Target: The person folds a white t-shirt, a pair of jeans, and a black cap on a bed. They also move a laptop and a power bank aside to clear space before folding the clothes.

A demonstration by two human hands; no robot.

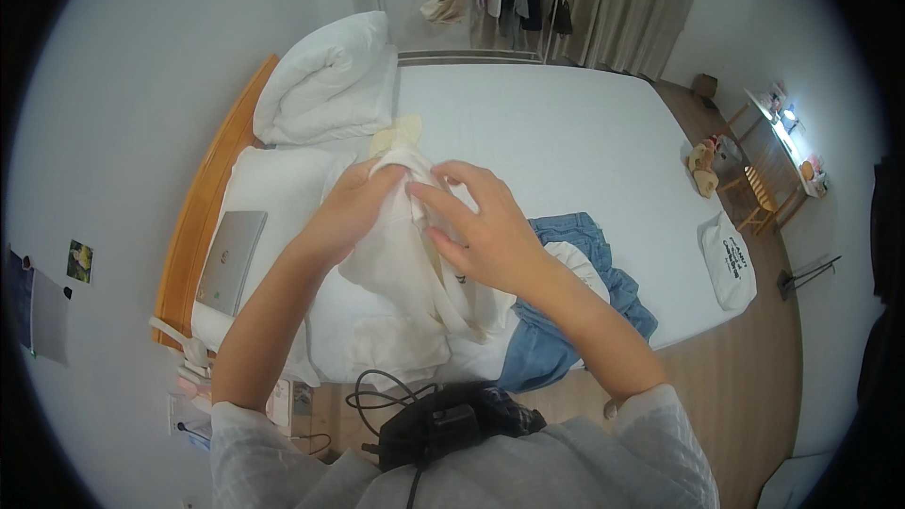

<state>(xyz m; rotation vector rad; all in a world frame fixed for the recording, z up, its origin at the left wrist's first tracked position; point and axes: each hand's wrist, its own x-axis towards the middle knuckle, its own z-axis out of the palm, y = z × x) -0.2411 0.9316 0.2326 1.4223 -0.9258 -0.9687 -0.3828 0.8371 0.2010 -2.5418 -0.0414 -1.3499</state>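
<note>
A cream-white garment (pixel 403 261) hangs in folds over the near side of the bed, lifted at its upper edge. My left hand (pixel 357 205) grips that edge, thumb on top. My right hand (pixel 481 226) is at the garment's right side with its fingers spread; whether the fingertips pinch the cloth is hard to tell. Just beyond lies a pale yellow cloth piece (pixel 406 129), partly covered by the garment. Blue jeans (pixel 548 346) lie crumpled to the right of my right hand, with a white cloth (pixel 576 265) among them.
The bed (pixel 537 127) has a wooden headboard (pixel 205 205) at left, a folded quilt (pixel 329 85) and a grey laptop (pixel 232 261) on a pillow. A white bag with lettering (pixel 727 265) lies at the right edge. Beyond stand a clothes rack (pixel 459 53) and a chair (pixel 760 194).
</note>
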